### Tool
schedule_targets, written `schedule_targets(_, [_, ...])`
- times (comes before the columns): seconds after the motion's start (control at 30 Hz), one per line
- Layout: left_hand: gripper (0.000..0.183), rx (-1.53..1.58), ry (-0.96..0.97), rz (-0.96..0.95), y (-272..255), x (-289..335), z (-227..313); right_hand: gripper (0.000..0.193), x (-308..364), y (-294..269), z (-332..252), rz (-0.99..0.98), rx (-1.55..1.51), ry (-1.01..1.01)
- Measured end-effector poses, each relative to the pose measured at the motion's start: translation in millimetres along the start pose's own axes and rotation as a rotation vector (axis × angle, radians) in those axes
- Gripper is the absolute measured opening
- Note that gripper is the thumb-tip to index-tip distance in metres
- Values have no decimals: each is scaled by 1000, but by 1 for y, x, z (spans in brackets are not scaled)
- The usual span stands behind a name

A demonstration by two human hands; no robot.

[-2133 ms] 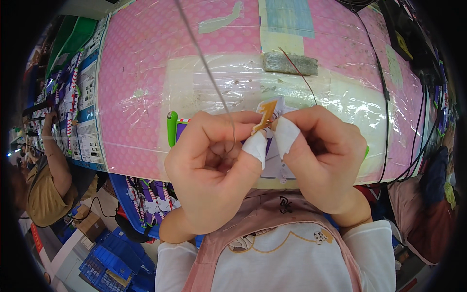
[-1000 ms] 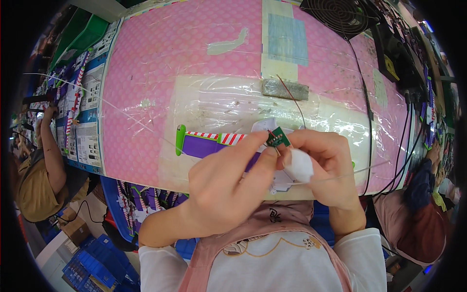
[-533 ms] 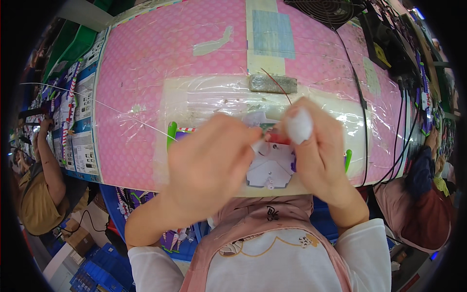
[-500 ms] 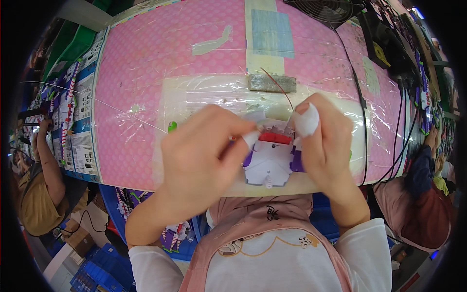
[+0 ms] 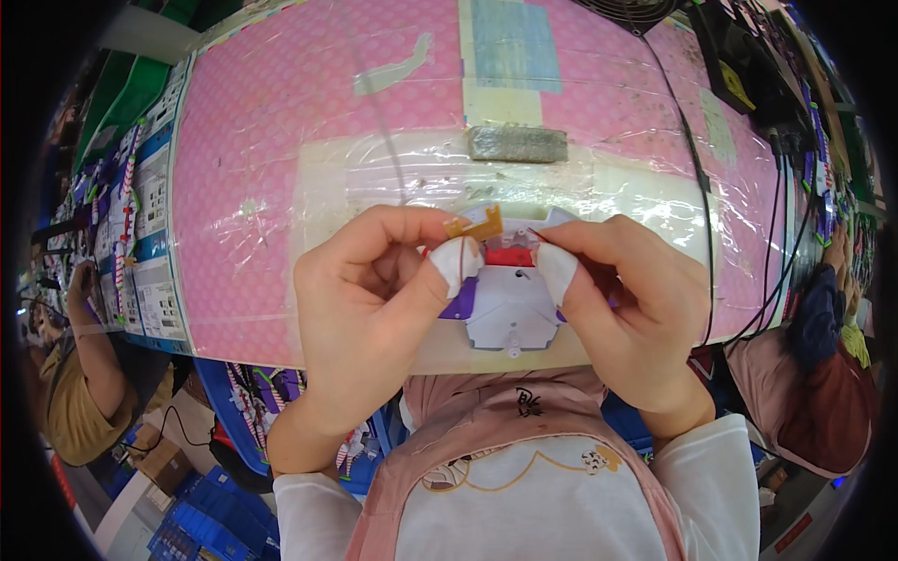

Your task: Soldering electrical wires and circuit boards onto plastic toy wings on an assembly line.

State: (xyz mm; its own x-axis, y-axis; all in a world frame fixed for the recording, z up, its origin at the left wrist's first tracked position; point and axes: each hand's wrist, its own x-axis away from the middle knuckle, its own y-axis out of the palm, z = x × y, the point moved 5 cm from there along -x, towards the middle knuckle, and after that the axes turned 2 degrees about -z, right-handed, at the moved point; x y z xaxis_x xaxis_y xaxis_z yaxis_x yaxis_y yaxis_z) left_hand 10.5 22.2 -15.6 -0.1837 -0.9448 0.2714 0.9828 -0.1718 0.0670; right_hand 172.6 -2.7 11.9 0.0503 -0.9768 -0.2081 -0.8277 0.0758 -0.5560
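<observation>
Pinched between the thumb and forefinger of my left hand [image 5: 369, 304] is a small brown circuit board [image 5: 479, 225], with a thin dark wire running down over the thumb. My right hand [image 5: 641, 313] pinches the end of a thin red-brown wire [image 5: 536, 234] close to the board. Both thumbs wear white coverings. Beneath the fingertips lies a white and purple plastic housing [image 5: 513, 309], with a red part [image 5: 510, 256] inside its upper half. My hands partly hide the housing's sides.
Beyond the housing, a grey block [image 5: 517, 145] lies on the pink table mat [image 5: 271, 122]. A black cable [image 5: 687, 140] runs along the right side, below a fan [image 5: 629, 11]. Blue bins [image 5: 224, 402] stand below the table edge. People work at both sides.
My fingertips have come together above the housing, and the brown board now shows in my left hand. The red-brown wire that arched above my right hand no longer stands up there.
</observation>
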Motion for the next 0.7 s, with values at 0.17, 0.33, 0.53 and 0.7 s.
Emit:
schedule_targets(0.17, [16,-13,8,-31,2,3,1,11,5,13,10,-33,-227,109])
schedule_targets(0.33, [20,-27,9,-63,3,4,0,11,6,18,18,-37,-459,244])
schedule_targets(0.53, [20,-92,13,-73,5,5,1,12,6,20,21,-74,-552,372])
schedule_targets(0.7, [19,-155,15,-82,5,6,4,12,4,21,21,-104,-549,362])
